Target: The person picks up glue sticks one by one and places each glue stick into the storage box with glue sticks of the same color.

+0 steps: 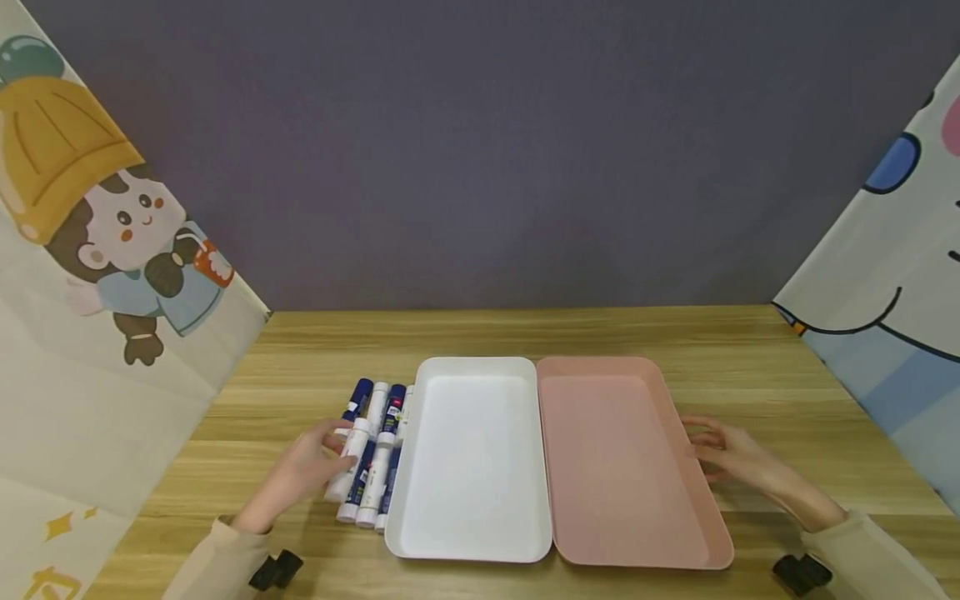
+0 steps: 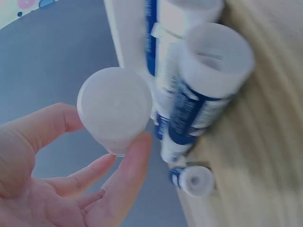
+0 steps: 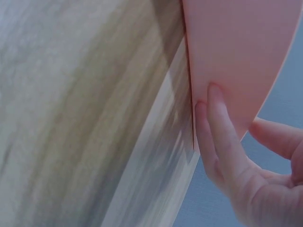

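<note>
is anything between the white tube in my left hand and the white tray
Yes: other tubes, blue and white, lie between the held tube and the white tray, whose raised left rim also stands in the way.

Person's left hand [image 1: 306, 463], lower left of frame: thumb and fingers curled, gripping. Right hand [image 1: 731, 456], lower right: fingers slightly bent. Sleeved forearms [image 1: 217, 560] angled inward.
</note>
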Tool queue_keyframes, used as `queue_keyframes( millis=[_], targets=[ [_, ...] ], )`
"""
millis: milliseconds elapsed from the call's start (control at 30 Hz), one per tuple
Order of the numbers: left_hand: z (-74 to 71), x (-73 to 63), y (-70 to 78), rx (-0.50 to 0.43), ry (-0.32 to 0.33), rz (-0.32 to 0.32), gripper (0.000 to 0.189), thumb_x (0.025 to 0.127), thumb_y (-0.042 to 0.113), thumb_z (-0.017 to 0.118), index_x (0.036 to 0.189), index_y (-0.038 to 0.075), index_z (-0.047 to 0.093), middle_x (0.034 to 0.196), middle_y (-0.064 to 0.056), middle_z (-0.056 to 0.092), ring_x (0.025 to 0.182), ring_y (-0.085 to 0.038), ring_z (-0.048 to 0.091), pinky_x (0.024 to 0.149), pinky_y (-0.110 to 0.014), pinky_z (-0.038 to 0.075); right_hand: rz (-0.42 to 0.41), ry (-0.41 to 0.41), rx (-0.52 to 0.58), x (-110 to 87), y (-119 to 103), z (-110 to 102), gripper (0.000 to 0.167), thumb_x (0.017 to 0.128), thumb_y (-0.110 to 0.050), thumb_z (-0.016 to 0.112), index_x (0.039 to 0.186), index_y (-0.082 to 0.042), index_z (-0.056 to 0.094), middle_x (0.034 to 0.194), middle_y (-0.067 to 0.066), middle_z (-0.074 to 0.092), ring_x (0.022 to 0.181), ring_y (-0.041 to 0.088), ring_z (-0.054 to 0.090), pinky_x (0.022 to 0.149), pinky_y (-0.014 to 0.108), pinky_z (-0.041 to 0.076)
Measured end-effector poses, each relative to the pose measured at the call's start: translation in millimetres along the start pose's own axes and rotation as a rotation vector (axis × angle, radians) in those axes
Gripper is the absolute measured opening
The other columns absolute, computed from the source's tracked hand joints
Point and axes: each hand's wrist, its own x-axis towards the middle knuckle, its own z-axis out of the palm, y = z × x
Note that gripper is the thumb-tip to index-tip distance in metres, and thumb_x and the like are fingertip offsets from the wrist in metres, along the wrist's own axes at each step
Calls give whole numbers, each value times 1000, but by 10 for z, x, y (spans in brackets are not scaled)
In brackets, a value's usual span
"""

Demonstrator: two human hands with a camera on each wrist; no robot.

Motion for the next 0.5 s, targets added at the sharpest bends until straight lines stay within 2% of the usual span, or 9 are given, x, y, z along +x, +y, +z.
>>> queue_keyframes(
  millis=[267, 500],
  targets=[
    [33, 67, 221, -7, -15, 57, 50, 74, 7, 66, 120, -1, 47, 88, -11, 56, 57, -13, 52, 47, -26, 45, -21, -8, 5, 9, 12, -7, 59, 91, -11, 48, 126, 19, 13, 112, 42, 41, 85, 9, 59, 67, 38, 53],
    [108, 149, 438, -13, -34, 154, 45, 75, 7, 66, 116, -1, 50, 83, -9, 56, 62, -13, 51, 48, -26, 44, -29, -14, 0, 15, 26, -16, 58, 90, -11, 49, 125, 19, 15, 111, 42, 42, 83, 8, 60, 66, 37, 53]
  ],
)
